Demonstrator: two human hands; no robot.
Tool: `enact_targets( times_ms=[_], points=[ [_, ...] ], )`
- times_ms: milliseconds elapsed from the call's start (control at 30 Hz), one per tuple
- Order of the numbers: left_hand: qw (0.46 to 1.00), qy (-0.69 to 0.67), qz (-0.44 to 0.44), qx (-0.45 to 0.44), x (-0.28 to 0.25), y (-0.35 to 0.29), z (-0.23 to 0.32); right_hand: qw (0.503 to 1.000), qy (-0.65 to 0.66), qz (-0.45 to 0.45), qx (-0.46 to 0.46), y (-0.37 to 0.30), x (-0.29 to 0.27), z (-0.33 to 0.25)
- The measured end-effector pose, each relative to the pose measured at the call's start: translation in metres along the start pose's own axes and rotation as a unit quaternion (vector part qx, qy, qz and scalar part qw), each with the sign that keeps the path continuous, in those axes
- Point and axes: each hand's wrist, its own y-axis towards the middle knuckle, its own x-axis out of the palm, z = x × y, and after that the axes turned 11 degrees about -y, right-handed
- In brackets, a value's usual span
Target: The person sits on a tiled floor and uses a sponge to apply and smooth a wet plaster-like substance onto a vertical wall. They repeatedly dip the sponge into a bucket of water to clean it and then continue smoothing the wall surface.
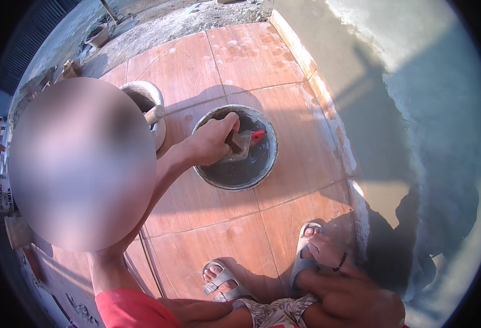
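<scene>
My left hand [214,143] reaches over a round bucket [274,158] of dark grey, watery liquid. Its fingers are closed on a flat, squarish plate [242,146], dull and wet-looking; part of it is covered by the hand, so its exact kind cannot be made out. Beside the plate, a small red object [257,136] shows at the liquid's surface. My right hand [325,251], with a dark band at the wrist, hangs loosely over my right sandal, its fingers seemingly apart and nothing visible in them.
Left of the bucket stands a second pale-rimmed bucket [159,136] with a light cylindrical handle-like piece [154,114] across its rim. Wood-look tiles [300,147] end at a raised edge on the right, beside wet grey cement. A blurred patch hides much of the left.
</scene>
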Motion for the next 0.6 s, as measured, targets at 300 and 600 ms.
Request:
enact_targets(
  times_ms=[300,600],
  points=[
    [0.981,-0.183,0.062,0.024,-0.04,-0.027,0.055,1.0,-0.013,-0.002,0.028,-0.003,-0.005,0.003],
    [0.99,-0.083,0.106,-0.03,-0.018,-0.029,0.052,0.998,-0.001,0.014,0.067,-0.009,0.001,0.015]
  ],
)
